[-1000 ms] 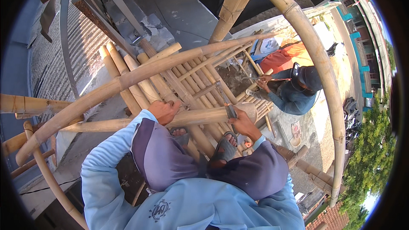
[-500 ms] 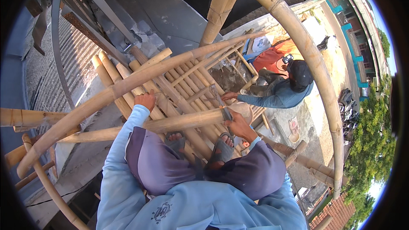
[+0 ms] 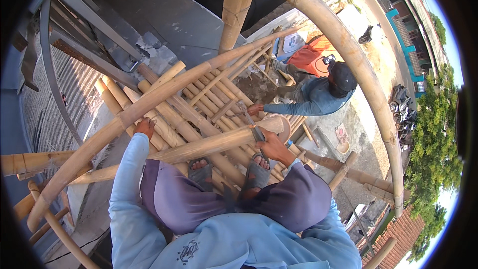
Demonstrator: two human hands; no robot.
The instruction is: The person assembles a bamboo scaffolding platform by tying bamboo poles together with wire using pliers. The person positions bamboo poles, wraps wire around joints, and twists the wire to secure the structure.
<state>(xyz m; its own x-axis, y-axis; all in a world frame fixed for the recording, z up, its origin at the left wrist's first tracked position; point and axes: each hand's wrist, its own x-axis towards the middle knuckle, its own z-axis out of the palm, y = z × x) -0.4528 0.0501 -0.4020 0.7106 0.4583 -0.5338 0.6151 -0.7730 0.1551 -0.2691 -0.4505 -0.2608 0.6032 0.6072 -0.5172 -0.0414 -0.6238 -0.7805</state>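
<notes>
My left hand (image 3: pixel 145 127) is at the left, fingers curled, beside the ends of several bamboo poles (image 3: pixel 162 124). Whatever it grips is hidden. Closed round a tool's dark handle (image 3: pixel 258 133), my right hand (image 3: pixel 276 147) is beside the thick end of a bamboo crossbar (image 3: pixel 209 147). From the handle a thin greyish blade-like part (image 3: pixel 246 113) points away from me; its exact kind is unclear. That crossbar passes in front of my knees, over my sandalled feet (image 3: pixel 201 173). Close to the tool's far end is a co-worker's hand (image 3: pixel 255 109).
A co-worker (image 3: pixel 323 94) in a dark cap and blue sleeve is at the right, below the pole platform. A long bamboo rail (image 3: pixel 199 73) slants across ahead, and another pole (image 3: pixel 343 35) arches on the right. Metal beams (image 3: pixel 94 15) and corrugated sheet (image 3: pixel 59 97) stand at left.
My left hand has shifted left and slightly nearer along the poles. My right hand keeps its hold on the tool at the crossbar's end. The whole view has shifted a little.
</notes>
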